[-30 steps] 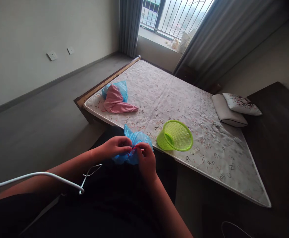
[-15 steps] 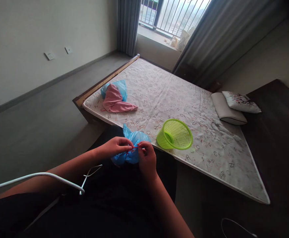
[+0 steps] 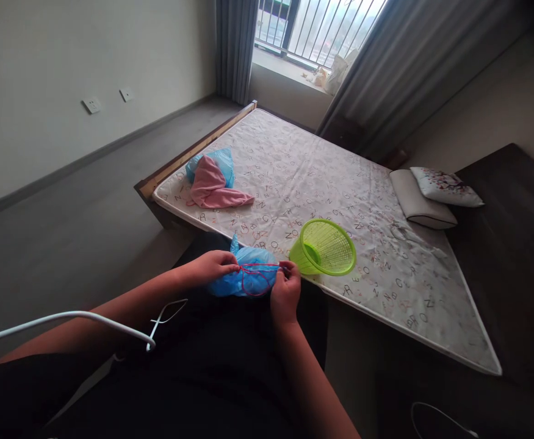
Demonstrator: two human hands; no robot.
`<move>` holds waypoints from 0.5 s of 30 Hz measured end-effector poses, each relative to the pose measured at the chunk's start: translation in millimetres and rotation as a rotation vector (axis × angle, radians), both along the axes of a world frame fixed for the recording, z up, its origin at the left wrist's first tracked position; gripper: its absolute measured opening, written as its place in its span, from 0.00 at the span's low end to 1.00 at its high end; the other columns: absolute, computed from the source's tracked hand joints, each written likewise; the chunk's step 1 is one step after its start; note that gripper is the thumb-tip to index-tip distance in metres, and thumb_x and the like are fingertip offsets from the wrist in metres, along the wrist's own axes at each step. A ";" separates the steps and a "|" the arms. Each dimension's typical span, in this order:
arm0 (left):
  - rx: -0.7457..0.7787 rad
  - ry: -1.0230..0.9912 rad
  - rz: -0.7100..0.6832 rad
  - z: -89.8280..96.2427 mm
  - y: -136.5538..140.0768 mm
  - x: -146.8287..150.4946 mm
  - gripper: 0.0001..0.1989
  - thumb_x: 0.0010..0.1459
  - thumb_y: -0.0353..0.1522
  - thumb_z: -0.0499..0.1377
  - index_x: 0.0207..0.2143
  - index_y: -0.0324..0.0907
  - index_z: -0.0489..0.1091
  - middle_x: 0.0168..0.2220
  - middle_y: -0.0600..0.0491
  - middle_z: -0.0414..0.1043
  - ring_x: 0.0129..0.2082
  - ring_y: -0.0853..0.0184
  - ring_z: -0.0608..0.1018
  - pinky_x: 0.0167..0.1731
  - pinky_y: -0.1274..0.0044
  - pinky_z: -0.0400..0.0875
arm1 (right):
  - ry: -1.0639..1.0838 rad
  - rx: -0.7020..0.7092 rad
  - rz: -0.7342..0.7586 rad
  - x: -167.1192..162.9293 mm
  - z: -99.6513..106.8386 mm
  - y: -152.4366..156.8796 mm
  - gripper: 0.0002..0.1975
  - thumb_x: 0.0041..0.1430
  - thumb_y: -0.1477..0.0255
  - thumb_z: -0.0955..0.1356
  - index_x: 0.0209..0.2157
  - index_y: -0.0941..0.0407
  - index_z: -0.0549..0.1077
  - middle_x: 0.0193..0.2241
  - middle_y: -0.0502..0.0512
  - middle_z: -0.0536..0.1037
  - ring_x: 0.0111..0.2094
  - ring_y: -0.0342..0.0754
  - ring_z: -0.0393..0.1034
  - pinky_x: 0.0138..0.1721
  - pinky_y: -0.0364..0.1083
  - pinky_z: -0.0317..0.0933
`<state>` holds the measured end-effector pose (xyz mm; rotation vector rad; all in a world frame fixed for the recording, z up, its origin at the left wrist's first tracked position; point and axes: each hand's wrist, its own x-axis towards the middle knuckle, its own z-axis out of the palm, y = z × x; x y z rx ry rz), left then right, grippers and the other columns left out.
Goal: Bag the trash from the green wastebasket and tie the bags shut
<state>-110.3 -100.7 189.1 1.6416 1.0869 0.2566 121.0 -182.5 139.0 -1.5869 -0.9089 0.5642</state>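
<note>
A thin red string [image 3: 261, 264] is stretched between my two hands, with a loop of it hanging down over a blue plastic bag [image 3: 254, 255]. My left hand [image 3: 217, 266] pinches the string at its left end, thumb against fingers. At the other end my right hand [image 3: 287, 291] is closed on the string, its fingers curled. The bag lies bunched on my lap, just behind the string; the hands hide part of its sides. Close beyond my right hand, a green mesh basket [image 3: 301, 253] lies tilted on the mattress edge, its mouth facing me and to the right.
The mattress [image 3: 312, 177] fills the middle of the view. On its left corner a pink cloth [image 3: 212, 183] lies over another blue bag [image 3: 223, 160]. Two pillows [image 3: 420, 198] rest at the right. A white wire-like bar [image 3: 83, 316] crosses above my left forearm.
My right hand has moved to the right, away from my left, drawing the red string out longer. The string now shows a hanging loop. Basket and cloth stay put.
</note>
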 end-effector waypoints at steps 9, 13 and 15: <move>0.036 -0.177 -0.081 11.3 -12.7 4.4 0.19 0.64 0.45 0.61 0.46 0.41 0.84 0.45 0.47 0.86 0.46 0.56 0.83 0.49 0.70 0.74 | -0.398 0.204 0.663 -22.1 33.9 -0.1 0.13 0.71 0.73 0.69 0.53 0.50 0.81 0.47 0.57 0.84 0.47 0.50 0.80 0.51 0.50 0.74; 0.073 -0.153 -0.076 13.5 -13.0 2.7 0.17 0.63 0.44 0.63 0.44 0.42 0.84 0.41 0.49 0.85 0.43 0.59 0.83 0.46 0.72 0.74 | -0.300 0.153 0.577 -18.3 36.5 -2.0 0.05 0.69 0.70 0.71 0.40 0.52 0.83 0.35 0.52 0.82 0.32 0.45 0.76 0.36 0.44 0.71; 0.096 -0.135 -0.062 14.5 -12.1 1.0 0.17 0.62 0.44 0.64 0.43 0.42 0.84 0.38 0.50 0.84 0.39 0.61 0.82 0.43 0.73 0.73 | -0.287 0.130 0.526 -15.1 39.3 -3.7 0.07 0.69 0.70 0.72 0.36 0.52 0.82 0.33 0.51 0.81 0.30 0.44 0.74 0.35 0.44 0.68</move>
